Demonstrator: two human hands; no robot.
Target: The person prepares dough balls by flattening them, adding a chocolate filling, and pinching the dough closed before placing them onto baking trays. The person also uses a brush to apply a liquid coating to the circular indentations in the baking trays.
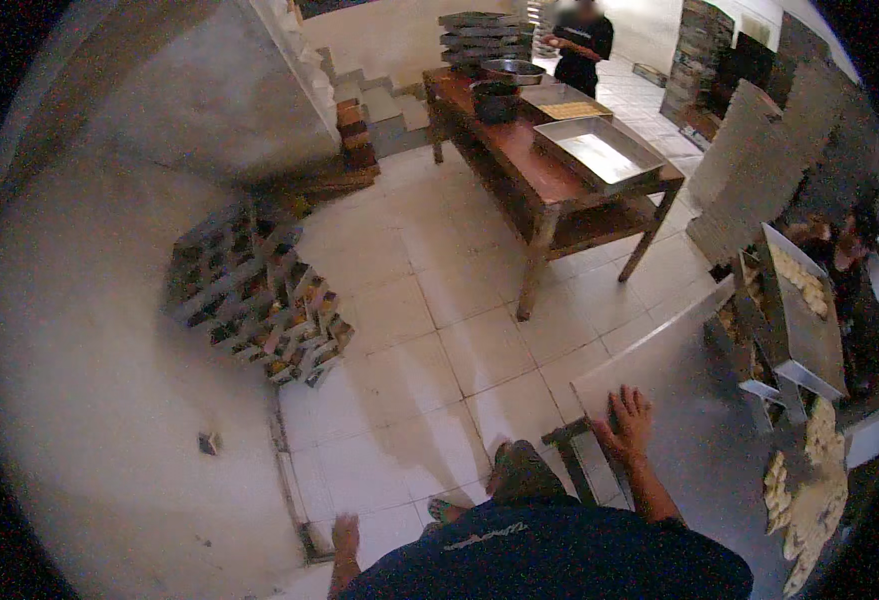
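My right hand point(627, 428) rests on the near edge of a pale worktable point(674, 400), palm down and fingers spread, holding nothing. On the worktable's right side are stacked metal trays point(799, 325), the top one with rows of pale dough pieces. Nearer to me, more shaped dough pieces point(814, 500) lie in a loose group on the tabletop. My left hand point(345, 538) hangs low at my left side, over the floor by the wall. Its fingers are too blurred to read, and no object shows in it.
A brown wooden table point(499, 140) bears an empty metal tray point(604, 150), a tray of yellowish pieces point(567, 108), a dark pot point(495, 100) and a round pan point(512, 70). Stacked trays point(254, 285) stand by the left wall. A person point(581, 45) stands beyond the table.
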